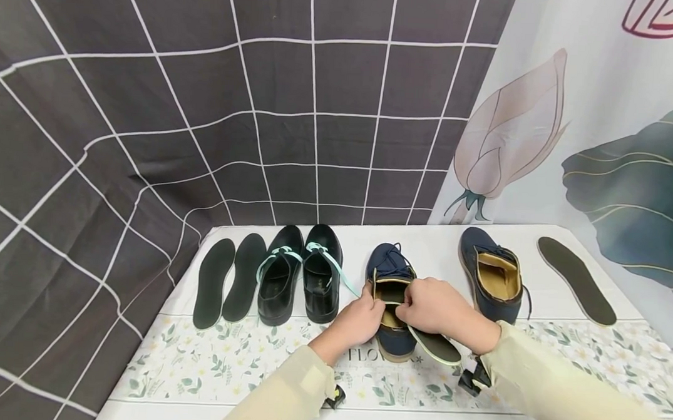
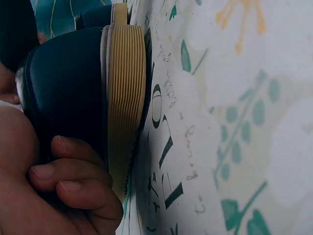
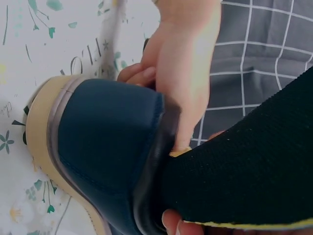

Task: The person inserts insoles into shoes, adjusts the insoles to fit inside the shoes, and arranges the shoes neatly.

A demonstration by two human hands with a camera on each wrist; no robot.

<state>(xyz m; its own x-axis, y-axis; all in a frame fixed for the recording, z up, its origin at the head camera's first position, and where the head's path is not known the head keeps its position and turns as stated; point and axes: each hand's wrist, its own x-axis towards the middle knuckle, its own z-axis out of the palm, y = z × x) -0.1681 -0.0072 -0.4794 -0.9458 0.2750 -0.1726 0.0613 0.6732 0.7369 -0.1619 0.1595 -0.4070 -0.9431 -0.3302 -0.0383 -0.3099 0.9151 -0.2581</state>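
A navy lace-up shoe [image 1: 387, 261] stands on the table, toe pointing away from me. My left hand [image 1: 358, 320] grips the left edge of its opening; in the left wrist view, curled fingers [image 2: 80, 183] lie along the side of the shoe [image 2: 73, 83]. My right hand [image 1: 431, 305] holds a dark insole [image 1: 440, 348] at the shoe opening. The insole's front part goes down into the shoe, while its heel end sticks out toward me, tilted over the shoe's heel. In the right wrist view the dark face of the insole [image 3: 254, 166] shows, with a yellow edge. Its front tip is hidden.
The other navy shoe [image 1: 490, 273] stands to the right, with a loose insole [image 1: 576, 279] beyond it. At left are two black shoes [image 1: 278, 273] with mint laces and two dark insoles [image 1: 215, 283]. A floral cloth [image 1: 205, 367] covers the table; a grid curtain [image 1: 273, 107] hangs behind.
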